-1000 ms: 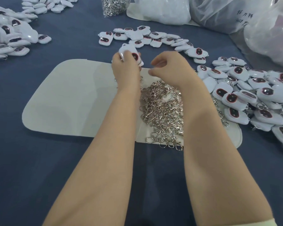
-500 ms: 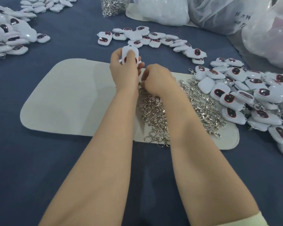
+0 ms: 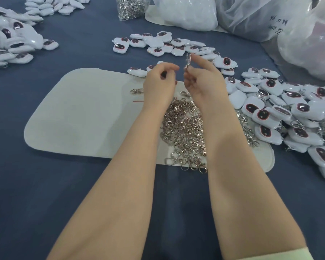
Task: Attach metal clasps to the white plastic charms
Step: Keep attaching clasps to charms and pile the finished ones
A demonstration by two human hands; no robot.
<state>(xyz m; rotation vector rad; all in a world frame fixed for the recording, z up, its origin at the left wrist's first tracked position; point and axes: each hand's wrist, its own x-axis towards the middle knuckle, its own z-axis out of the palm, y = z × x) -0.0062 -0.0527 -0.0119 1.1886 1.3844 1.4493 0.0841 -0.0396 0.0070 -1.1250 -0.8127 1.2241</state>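
We see a dark blue table (image 3: 45, 184), a cream mat (image 3: 83, 119), silver clasps (image 3: 184, 128), white charms (image 3: 306, 109) with dark red-rimmed ovals, milky plastic bags (image 3: 251, 15), and a pale green sleeve (image 3: 293, 257).

Small piecework assembly workshop, blue cloth-covered table (image 3: 45, 184), heaps of identical white charms (image 3: 289, 109) left, far and right, loose pile of metal clasps (image 3: 184, 128) on a white mat (image 3: 83, 119) mid-table, bulk plastic bags (image 3: 251, 15) far right, bag of clasps (image 3: 129, 6) beside them.
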